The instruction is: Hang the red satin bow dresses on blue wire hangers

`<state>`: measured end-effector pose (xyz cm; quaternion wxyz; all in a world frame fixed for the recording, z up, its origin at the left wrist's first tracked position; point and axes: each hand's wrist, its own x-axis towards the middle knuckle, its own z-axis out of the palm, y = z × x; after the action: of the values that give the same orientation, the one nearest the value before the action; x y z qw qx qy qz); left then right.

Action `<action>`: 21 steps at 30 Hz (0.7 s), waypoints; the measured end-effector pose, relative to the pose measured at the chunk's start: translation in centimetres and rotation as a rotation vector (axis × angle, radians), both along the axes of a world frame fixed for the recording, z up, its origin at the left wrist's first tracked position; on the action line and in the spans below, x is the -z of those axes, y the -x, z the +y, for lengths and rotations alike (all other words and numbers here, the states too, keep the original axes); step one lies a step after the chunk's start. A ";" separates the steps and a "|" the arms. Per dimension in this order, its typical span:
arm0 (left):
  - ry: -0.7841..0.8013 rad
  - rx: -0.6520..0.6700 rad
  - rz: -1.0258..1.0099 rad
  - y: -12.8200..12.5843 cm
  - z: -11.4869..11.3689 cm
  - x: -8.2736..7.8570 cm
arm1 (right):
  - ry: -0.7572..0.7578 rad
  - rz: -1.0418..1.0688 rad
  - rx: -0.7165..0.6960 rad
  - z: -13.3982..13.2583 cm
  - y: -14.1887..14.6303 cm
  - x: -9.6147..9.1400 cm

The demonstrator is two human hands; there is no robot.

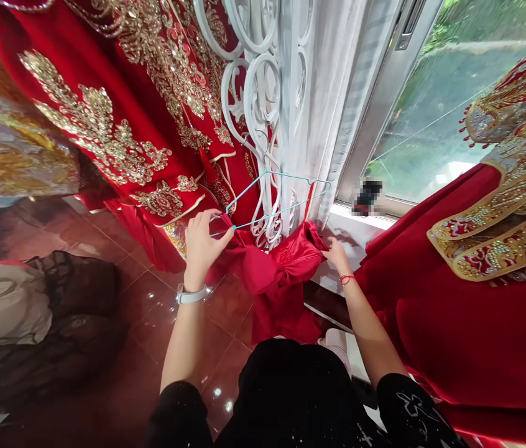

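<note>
A red satin dress (263, 270) hangs in front of me from a thin light-blue hanger (286, 173), its right strap looped over the hanger's right end. My left hand (204, 239) pinches the hanger's left corner together with the dress strap there. At the dress's upper right edge, my right hand (336, 254) has its fingers closed on the fabric. The hanger's hook meets the white scrollwork stand (263, 93). The lower skirt falls toward the floor near my feet.
Red garments with gold embroidery (118, 137) hang at the left, and another embroidered red garment (435, 323) hangs at the right. A window (431, 124) lies behind. Dark sheer fabric and a pale bag (6, 305) rest at lower left above the tiled floor (216, 323).
</note>
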<state>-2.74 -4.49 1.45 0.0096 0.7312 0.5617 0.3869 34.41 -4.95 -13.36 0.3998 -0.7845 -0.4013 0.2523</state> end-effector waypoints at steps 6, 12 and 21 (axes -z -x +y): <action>0.042 0.011 -0.119 -1.1 3.4 0.6 | 0.034 0.064 0.039 -1.0 -2.9 0.0; 0.072 0.030 -0.147 -0.6 4.6 1.1 | -0.234 0.489 -0.138 -1.8 -6.9 -5.1; 0.082 0.097 -0.188 -0.7 5.2 1.3 | -0.900 0.508 -0.090 -0.2 -3.7 -10.5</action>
<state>-2.09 0.74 0.17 0.1109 0.7172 0.5376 0.4293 38.14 -5.18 -2.84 0.7714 -0.4307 -0.3935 0.2540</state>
